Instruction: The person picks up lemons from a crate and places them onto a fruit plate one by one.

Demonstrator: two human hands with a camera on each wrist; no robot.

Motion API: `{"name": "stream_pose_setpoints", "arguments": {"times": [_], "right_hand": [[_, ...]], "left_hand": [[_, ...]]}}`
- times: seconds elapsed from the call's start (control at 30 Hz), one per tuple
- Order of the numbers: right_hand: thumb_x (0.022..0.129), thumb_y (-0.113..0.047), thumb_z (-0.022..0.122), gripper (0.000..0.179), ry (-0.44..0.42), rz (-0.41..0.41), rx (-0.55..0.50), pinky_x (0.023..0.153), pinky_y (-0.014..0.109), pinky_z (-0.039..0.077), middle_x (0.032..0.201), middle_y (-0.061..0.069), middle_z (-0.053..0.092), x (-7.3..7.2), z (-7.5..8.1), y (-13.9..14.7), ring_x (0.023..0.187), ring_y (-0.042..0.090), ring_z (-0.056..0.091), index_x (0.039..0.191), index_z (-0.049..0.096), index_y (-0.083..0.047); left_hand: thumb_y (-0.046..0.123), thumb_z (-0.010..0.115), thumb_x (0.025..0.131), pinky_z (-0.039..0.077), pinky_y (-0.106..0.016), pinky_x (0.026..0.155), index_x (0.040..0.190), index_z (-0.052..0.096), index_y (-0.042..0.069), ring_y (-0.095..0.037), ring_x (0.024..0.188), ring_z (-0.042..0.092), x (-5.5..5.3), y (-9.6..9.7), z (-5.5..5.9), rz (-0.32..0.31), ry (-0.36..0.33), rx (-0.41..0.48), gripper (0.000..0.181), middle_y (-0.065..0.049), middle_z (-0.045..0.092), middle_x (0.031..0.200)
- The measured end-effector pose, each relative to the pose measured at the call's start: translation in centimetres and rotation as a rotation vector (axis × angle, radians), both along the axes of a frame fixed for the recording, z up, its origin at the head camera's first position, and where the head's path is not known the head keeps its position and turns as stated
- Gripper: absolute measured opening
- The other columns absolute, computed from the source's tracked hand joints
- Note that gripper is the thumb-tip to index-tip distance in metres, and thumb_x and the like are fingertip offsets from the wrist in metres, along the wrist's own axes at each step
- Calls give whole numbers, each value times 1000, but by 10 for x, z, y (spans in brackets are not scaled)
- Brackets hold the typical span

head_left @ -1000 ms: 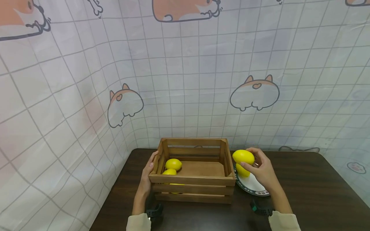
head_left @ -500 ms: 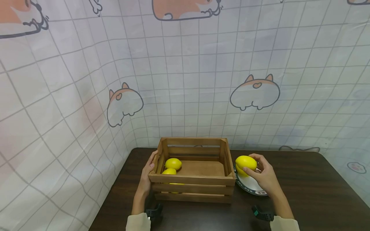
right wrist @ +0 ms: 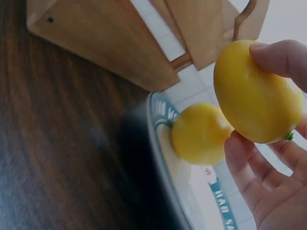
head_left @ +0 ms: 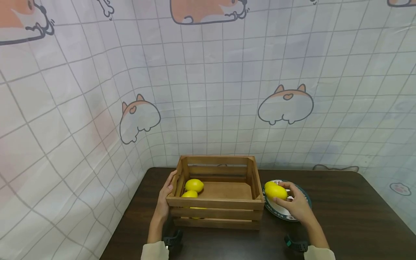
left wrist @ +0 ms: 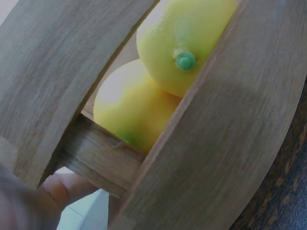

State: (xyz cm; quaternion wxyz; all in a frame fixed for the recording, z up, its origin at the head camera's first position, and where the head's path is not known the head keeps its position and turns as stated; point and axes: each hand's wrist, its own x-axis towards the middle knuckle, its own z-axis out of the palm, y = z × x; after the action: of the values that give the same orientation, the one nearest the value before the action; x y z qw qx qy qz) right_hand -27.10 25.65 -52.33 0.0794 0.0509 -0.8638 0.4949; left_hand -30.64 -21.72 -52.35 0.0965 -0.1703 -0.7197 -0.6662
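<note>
My right hand (head_left: 298, 205) pinches a lemon (head_left: 276, 193) between thumb and fingers, low over a white plate (head_left: 274, 212) with a green lettered rim. Another lemon (right wrist: 199, 134) lies on that plate, just beside the held one in the right wrist view. My left hand (head_left: 163, 200) holds the left side of a slatted wooden crate (head_left: 216, 203). Inside the crate, at its left end, are lemons (head_left: 194, 185); the front slats partly hide some. Through a slat gap, the left wrist view shows two touching lemons (left wrist: 184, 43), one with a green stem end.
A dark brown table (head_left: 354, 213) bears the crate and the plate, which stands close to the crate's right side. Behind and to the left hangs a white checked cloth (head_left: 224, 108) with cartoon dogs. Dark bands (head_left: 173, 238) are on both wrists.
My right hand has lowered the lemon towards the plate, bringing it down beside the other lemon. The left hand and the crate stay in place.
</note>
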Motion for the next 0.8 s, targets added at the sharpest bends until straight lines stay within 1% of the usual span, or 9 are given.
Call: {"name": "stream_pose_setpoints", "arguments": {"times": [0.1, 0.23, 0.43, 0.67, 0.8], "right_hand": [[92, -29, 76, 59, -44, 3, -10, 77, 29, 52, 142, 18, 50, -1, -5, 1, 108, 26, 54, 141, 50, -9], [91, -27, 77, 61, -96, 4, -33, 73, 30, 54, 140, 21, 49, 0, -9, 4, 104, 27, 56, 143, 49, -8], [91, -24, 77, 61, -103, 23, -36, 71, 29, 55, 137, 22, 50, 0, -13, 8, 101, 25, 57, 141, 49, -5], [89, -28, 78, 63, -173, 20, -26, 63, 35, 57, 136, 23, 50, 0, -19, 11, 101, 28, 57, 140, 47, -7], [88, -28, 79, 63, -162, 18, -20, 64, 34, 57, 135, 23, 50, -1, -22, 12, 103, 31, 57, 139, 49, -6]], "left_hand": [[30, 29, 105, 9, -71, 121, 160, 34, 23, -34, 157, 14, 0, 0, 0, 4, 1, 1, 56, -7, 19, 171], [29, 29, 105, 7, -71, 121, 160, 33, 22, -35, 157, 12, 2, 1, 1, -2, 1, -1, 56, -7, 18, 172], [30, 30, 105, 5, -68, 122, 160, 34, 22, -33, 158, 11, 1, 1, 1, 5, -7, 5, 56, -5, 19, 172], [30, 29, 104, 4, -70, 122, 160, 34, 24, -32, 157, 11, 0, 1, 0, 13, -4, 1, 57, -5, 19, 171], [31, 28, 104, 3, -69, 122, 160, 34, 24, -31, 157, 10, 1, 1, 0, 16, -14, 1, 57, -3, 19, 171]]}}
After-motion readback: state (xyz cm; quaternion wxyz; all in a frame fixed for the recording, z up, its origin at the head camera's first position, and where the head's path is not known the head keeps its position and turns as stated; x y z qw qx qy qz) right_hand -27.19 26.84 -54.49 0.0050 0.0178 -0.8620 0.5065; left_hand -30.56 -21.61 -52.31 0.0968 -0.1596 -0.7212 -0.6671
